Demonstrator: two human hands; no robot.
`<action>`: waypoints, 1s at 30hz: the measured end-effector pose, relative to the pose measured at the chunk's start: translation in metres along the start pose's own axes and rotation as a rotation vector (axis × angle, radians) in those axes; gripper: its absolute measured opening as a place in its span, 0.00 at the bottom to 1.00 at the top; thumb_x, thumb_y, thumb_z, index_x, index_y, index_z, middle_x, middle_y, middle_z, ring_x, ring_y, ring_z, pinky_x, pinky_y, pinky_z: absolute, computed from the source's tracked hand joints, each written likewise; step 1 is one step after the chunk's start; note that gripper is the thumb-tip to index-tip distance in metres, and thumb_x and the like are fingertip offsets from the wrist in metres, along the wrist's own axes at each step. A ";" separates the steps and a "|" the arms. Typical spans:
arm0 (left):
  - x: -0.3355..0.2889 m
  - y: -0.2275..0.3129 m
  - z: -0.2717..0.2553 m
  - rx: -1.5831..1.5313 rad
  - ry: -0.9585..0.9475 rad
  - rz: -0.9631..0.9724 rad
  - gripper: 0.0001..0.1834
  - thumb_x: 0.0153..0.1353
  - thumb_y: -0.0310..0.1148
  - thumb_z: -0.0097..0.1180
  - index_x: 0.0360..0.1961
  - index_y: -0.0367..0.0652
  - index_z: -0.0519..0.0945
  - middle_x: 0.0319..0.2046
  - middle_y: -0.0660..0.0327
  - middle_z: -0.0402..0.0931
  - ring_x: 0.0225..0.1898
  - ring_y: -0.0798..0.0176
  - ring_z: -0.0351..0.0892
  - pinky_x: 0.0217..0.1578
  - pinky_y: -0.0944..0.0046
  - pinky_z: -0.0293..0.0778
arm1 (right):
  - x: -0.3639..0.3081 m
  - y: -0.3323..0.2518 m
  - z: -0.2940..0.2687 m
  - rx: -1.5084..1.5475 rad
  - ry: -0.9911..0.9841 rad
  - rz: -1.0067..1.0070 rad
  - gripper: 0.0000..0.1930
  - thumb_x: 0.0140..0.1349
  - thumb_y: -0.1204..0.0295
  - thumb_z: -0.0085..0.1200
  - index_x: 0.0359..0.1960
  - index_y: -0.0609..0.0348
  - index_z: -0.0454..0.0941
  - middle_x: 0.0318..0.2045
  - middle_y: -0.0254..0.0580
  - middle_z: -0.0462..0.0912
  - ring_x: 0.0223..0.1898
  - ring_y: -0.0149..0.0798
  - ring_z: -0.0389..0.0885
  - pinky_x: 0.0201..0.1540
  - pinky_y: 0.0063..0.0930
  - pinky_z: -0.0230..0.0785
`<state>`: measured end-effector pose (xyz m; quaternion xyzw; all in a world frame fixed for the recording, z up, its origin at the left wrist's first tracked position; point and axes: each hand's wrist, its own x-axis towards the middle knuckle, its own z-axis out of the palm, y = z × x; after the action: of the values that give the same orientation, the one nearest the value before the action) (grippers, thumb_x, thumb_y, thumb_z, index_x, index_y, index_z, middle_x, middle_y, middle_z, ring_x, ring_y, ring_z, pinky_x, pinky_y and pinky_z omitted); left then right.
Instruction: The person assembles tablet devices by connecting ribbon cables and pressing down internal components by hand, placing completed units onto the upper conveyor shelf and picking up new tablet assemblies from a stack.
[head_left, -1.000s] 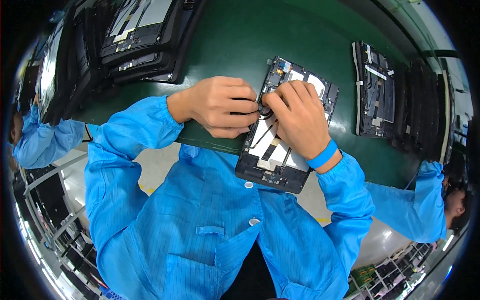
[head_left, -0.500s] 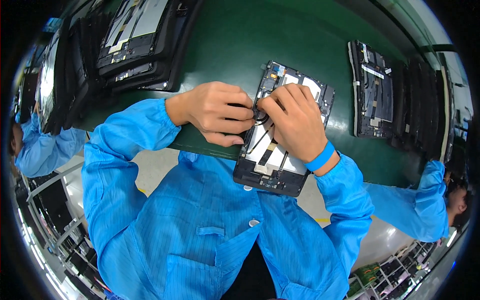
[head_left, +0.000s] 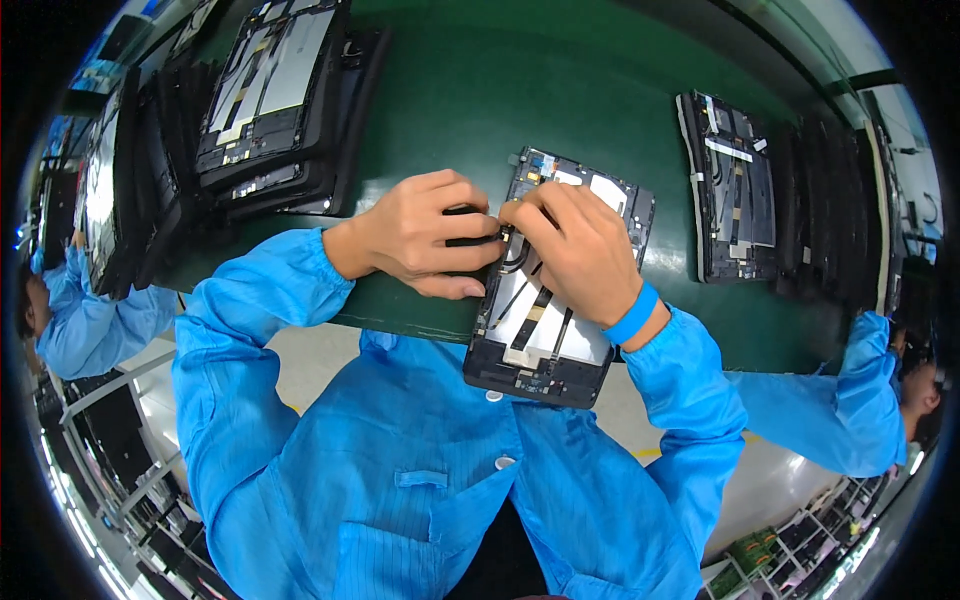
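Note:
An opened tablet (head_left: 505,372) lies tilted in front of me, its near end past the table's edge. White battery panels, dark strips and thin black cables show inside it. My left hand (head_left: 425,240) is at its left edge with fingers bent, the index fingertip and thumb brought in against the frame. My right hand (head_left: 580,245), with a blue band at the wrist, reaches over the tablet. Its thumb and index finger pinch at the upper left edge, close to the left fingertips. What lies between the fingers of either hand is too small or hidden to make out.
The table (head_left: 450,90) is green. Opened tablets are stacked (head_left: 265,100) at the far left, beside a row of dark panels (head_left: 150,170). To the right stands another opened tablet (head_left: 735,190) with more behind it. Blue-sleeved people sit at both sides.
In the picture, the tablet sits slightly lower and further left, while the stacks have shifted too, as the view moved. Both hands stay at the tablet's left edge, their fingers slightly shifted.

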<state>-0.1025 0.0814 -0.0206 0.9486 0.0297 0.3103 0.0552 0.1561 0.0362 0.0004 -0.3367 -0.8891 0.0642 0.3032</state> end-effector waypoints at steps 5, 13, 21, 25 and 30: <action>0.008 -0.012 0.005 0.029 0.038 0.084 0.19 0.66 0.48 0.71 0.41 0.42 0.89 0.40 0.58 0.83 0.44 0.52 0.84 0.42 0.54 0.83 | 0.001 0.000 -0.003 0.005 0.015 0.016 0.09 0.61 0.73 0.62 0.43 0.54 0.78 0.36 0.39 0.79 0.37 0.43 0.86 0.40 0.37 0.79; 0.017 -0.030 0.009 -0.031 0.060 0.088 0.18 0.64 0.46 0.72 0.38 0.40 0.87 0.41 0.54 0.82 0.46 0.49 0.86 0.46 0.51 0.88 | 0.023 0.026 -0.004 0.298 -0.099 0.131 0.12 0.61 0.83 0.61 0.43 0.58 0.74 0.39 0.50 0.82 0.40 0.61 0.85 0.42 0.51 0.76; 0.018 -0.031 0.007 0.083 0.070 0.047 0.19 0.64 0.47 0.71 0.39 0.39 0.87 0.44 0.52 0.83 0.49 0.47 0.86 0.53 0.47 0.88 | 0.027 0.038 -0.018 0.489 -0.147 0.304 0.07 0.63 0.88 0.56 0.37 0.62 0.78 0.35 0.52 0.81 0.40 0.60 0.84 0.44 0.48 0.76; 0.012 -0.022 0.002 0.068 0.061 0.117 0.20 0.65 0.48 0.69 0.40 0.38 0.88 0.42 0.52 0.84 0.46 0.48 0.87 0.55 0.46 0.89 | 0.025 0.038 -0.013 0.482 -0.133 0.314 0.07 0.63 0.87 0.57 0.38 0.61 0.78 0.35 0.50 0.82 0.40 0.59 0.85 0.43 0.49 0.75; 0.012 -0.018 0.006 0.046 0.070 0.137 0.20 0.66 0.47 0.69 0.41 0.37 0.87 0.41 0.54 0.84 0.45 0.49 0.87 0.55 0.48 0.89 | 0.023 0.039 -0.006 0.379 -0.070 0.245 0.06 0.64 0.86 0.58 0.37 0.62 0.78 0.34 0.49 0.81 0.36 0.54 0.82 0.39 0.42 0.74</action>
<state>-0.0894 0.0999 -0.0205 0.9380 -0.0261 0.3455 0.0113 0.1676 0.0800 0.0045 -0.3769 -0.8236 0.2781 0.3198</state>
